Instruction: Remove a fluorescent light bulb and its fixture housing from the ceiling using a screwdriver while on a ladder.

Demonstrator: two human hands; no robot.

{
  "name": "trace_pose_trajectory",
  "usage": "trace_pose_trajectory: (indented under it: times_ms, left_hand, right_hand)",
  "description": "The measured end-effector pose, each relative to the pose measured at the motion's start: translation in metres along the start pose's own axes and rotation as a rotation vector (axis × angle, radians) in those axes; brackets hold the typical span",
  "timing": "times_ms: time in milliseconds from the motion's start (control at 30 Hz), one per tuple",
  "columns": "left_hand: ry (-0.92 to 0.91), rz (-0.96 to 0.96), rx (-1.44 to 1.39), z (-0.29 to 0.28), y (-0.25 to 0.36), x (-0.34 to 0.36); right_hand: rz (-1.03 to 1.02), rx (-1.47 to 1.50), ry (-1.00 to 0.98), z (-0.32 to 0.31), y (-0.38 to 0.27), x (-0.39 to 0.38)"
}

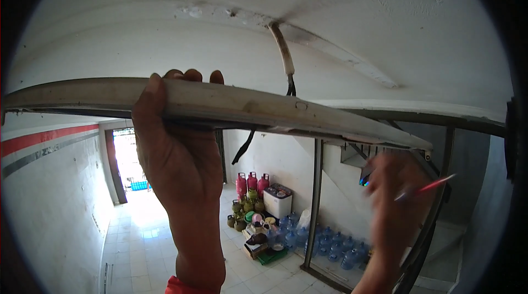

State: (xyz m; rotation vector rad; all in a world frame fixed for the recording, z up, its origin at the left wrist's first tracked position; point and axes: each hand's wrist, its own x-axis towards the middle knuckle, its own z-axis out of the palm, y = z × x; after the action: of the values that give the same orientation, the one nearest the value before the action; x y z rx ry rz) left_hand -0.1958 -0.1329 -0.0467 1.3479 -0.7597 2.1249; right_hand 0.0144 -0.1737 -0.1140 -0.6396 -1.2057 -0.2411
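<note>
My left hand [181, 154] is raised and closed round a long, whitish lamp fixture [247, 106], thumb on the near side and fingertips over its top edge. The fixture spans the view below the ceiling, its right end lower. A sleeved cable [282, 49] hangs from the ceiling, and its dark wires pass behind the fixture. Below the fixture's lower edge dangles a black wire end [243, 147]. Under the right end is my right hand [391, 189], blurred by motion, closed on a slim red screwdriver [433, 184] that points to the right.
A metal frame post [316, 206] stands at right, by the stairs [355, 156]. On the tiled floor [137, 250] are pink gas cylinders [252, 182], green ones [247, 205], a white washing machine [278, 201] and several blue water jugs [330, 243]. A bright doorway [126, 156] lies at far left.
</note>
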Motion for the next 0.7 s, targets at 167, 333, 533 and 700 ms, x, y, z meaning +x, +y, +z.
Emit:
trace_pose_trajectory:
  times_ms: [167, 333, 533, 700]
  left_hand:
    - [0.036, 0.007, 0.072, -0.006, 0.002, -0.004]
    - [0.032, 0.016, 0.078, 0.003, -0.001, -0.004]
    - [0.062, 0.008, 0.103, 0.005, -0.004, -0.011]
    - [-0.029, 0.035, 0.154, 0.008, 0.001, -0.013]
  right_hand:
    - [-0.472, -0.370, -0.376, 0.043, -0.035, 0.090]
    - [-0.093, -0.043, -0.655, 0.065, -0.049, 0.114]
    - [0.131, 0.206, -0.657, 0.067, -0.043, 0.105]
    - [0.086, 0.248, -0.624, 0.071, -0.040, 0.106]
